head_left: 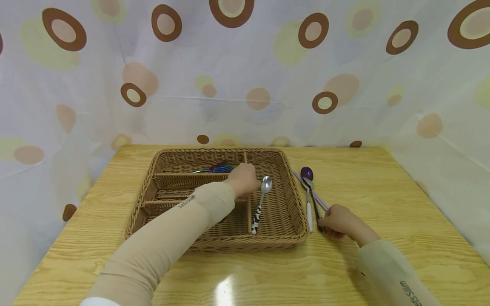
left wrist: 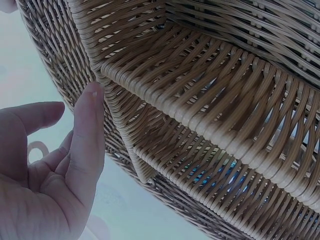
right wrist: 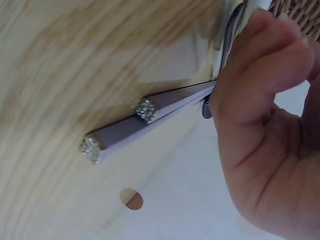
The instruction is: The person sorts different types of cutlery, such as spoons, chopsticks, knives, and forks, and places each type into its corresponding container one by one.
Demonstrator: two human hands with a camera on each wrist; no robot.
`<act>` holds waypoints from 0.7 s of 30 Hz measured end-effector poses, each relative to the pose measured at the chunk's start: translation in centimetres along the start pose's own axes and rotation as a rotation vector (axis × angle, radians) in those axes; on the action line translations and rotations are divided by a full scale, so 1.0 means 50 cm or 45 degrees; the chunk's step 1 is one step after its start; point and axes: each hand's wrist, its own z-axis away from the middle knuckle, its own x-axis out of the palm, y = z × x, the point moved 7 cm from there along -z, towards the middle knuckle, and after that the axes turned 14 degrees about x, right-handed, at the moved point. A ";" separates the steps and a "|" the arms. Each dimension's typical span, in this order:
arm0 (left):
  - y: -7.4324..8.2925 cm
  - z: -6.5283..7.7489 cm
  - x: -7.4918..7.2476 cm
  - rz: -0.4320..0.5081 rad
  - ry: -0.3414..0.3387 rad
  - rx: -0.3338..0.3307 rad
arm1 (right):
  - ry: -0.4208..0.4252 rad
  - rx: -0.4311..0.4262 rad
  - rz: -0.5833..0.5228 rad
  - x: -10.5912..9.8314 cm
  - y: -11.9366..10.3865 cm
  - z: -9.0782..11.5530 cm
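My left hand [head_left: 243, 180] is over the wicker basket [head_left: 220, 245], at its long divider. The left wrist view shows the index finger of that hand [left wrist: 65, 170] stretched to the woven rim, thumb apart, nothing held. To the right of the basket, my right hand [head_left: 340, 223] pinches the dark handle [head_left: 317, 208] of a silver-headed utensil near its end. Two purple chopsticks [right wrist: 165, 107] with glittery ends run beside the curled fingers. A purple spoon bowl [head_left: 306, 173] and a white-handled spoon [head_left: 309, 216] lie against the same utensil.
A silver spoon with a cow-print handle [head_left: 257, 219] lies in the basket's right compartment. Blue-green forks [head_left: 222, 169] lie in the back left compartment. The basket stands on a wooden table [head_left: 268, 280] before a patterned cloth [head_left: 237, 85].
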 end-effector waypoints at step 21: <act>0.002 0.000 -0.006 -0.017 0.022 0.008 | -0.340 -0.104 -0.567 -0.004 -0.021 0.004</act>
